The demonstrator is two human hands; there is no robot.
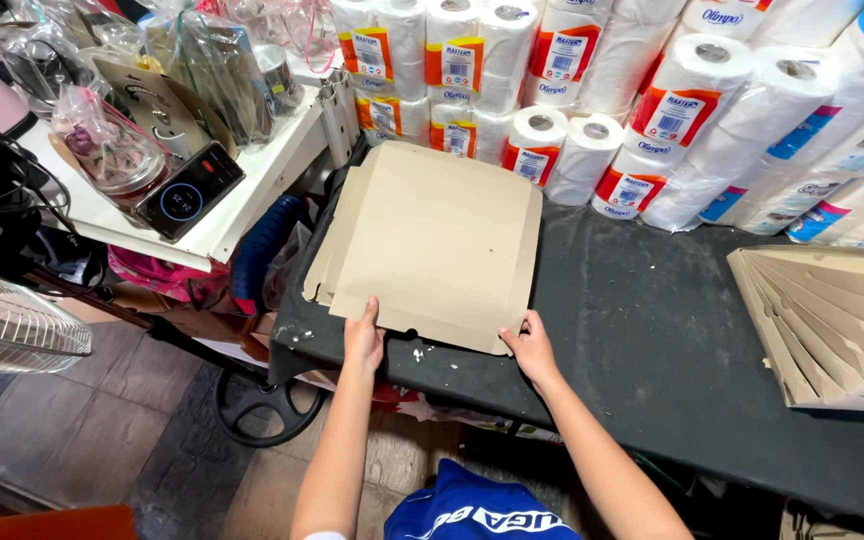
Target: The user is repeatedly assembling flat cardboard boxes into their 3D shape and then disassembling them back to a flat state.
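Left hand [363,340] and right hand [529,347] grip the flat cardboard box blank [432,245] on black table [652,340]

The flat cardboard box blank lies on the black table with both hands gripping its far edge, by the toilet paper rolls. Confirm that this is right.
Not quite. The head view shows the left hand and right hand on the near edge of the flat cardboard box blank, the edge closest to the person, not the far one. The rest holds: it lies on the black table, with the toilet paper rolls beyond its far edge.
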